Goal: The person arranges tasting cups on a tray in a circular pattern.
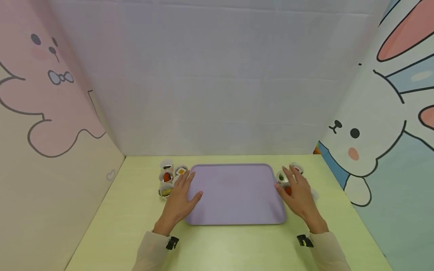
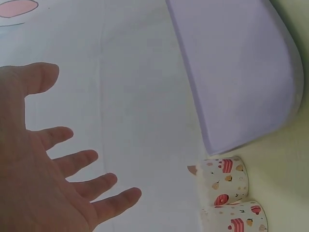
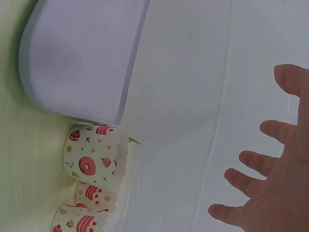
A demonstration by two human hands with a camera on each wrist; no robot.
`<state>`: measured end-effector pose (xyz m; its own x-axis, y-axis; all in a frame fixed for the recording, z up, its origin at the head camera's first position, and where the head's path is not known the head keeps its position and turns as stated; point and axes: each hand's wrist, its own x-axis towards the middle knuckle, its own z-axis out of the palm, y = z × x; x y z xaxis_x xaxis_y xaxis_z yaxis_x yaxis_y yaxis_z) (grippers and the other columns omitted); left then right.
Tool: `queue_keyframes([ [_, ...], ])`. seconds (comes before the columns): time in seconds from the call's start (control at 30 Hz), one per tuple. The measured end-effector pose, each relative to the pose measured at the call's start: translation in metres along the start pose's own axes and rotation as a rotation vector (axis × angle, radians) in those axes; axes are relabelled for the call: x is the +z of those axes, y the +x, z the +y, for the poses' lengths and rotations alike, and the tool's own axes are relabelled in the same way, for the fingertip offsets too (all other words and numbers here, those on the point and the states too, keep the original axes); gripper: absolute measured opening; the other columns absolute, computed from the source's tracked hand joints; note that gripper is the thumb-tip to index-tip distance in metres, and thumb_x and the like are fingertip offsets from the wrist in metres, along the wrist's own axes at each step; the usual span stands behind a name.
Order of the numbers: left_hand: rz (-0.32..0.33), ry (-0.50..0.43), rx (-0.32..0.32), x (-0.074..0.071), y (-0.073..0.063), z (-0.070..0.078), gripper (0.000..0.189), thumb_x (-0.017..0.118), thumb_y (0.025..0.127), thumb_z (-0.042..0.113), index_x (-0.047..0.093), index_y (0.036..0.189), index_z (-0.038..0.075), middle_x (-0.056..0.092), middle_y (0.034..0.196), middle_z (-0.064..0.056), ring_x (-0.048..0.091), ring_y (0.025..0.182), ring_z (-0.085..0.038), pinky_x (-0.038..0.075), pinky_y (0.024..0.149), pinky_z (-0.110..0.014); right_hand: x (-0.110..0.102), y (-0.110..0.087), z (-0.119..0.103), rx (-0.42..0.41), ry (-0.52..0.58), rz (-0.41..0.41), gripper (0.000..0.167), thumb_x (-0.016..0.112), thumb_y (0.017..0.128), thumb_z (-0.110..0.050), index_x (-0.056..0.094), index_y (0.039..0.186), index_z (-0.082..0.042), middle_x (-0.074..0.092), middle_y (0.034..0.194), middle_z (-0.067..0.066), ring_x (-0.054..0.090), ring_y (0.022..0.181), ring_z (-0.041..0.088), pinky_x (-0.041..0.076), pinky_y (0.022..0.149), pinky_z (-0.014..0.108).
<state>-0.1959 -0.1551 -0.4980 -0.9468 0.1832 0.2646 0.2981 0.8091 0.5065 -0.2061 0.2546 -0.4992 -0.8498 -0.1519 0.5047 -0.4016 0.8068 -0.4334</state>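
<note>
Cake-printed white cups flank a smooth, round-cornered lavender tray.

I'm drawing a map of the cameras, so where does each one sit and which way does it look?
Head view: worn on the head, facing forward and down at the purple tray; the left hand, right hand and both sleeves show.
Left wrist view: worn there, looking toward a tray corner and patterned cups; only the left hand shows.
Right wrist view: worn there, looking toward another tray corner and more cups; only the right hand shows.
Shared: both wrist views include the tray.
</note>
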Motion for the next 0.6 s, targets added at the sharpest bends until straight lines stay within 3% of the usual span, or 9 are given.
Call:
queue_keyframes([
  [0.13, -0.020, -0.093, -0.046, -0.002, -0.004, -0.004, 0.072, 0.060, 0.094, 0.041, 0.030, 0.155, 0.016, 0.021, 0.164, -0.005, 0.022, 0.150, -0.034, 0.031, 0.113, -0.062, -0.003, -0.003, 0.006, 0.016, -0.005, 0.005, 0.070, 0.071, 0.087, -0.023, 0.042, 0.146, -0.002, 0.036, 0.150, 0.029, 0.036, 0.131, 0.054, 0.028, 0.102, 0.071],
  [0.33, -0.030, -0.211, -0.098, -0.001, -0.008, -0.008, 0.070, 0.063, 0.094, 0.030, 0.030, 0.155, 0.017, 0.029, 0.161, -0.010, 0.032, 0.145, -0.037, 0.034, 0.110, -0.062, -0.006, -0.010, 0.021, 0.064, -0.051, 0.010, 0.080, 0.080, 0.077, -0.022, 0.043, 0.146, -0.004, 0.038, 0.148, 0.028, 0.038, 0.129, 0.053, 0.032, 0.096, 0.073],
  [0.6, -0.067, -0.293, -0.206, 0.008, -0.013, -0.019, 0.069, 0.063, 0.094, 0.029, 0.030, 0.154, 0.019, 0.037, 0.156, -0.013, 0.040, 0.140, -0.036, 0.035, 0.109, -0.061, -0.013, -0.023, 0.041, 0.177, -0.043, 0.003, 0.085, 0.079, 0.079, -0.021, 0.036, 0.150, -0.006, 0.033, 0.150, 0.029, 0.035, 0.130, 0.057, 0.032, 0.094, 0.075],
])
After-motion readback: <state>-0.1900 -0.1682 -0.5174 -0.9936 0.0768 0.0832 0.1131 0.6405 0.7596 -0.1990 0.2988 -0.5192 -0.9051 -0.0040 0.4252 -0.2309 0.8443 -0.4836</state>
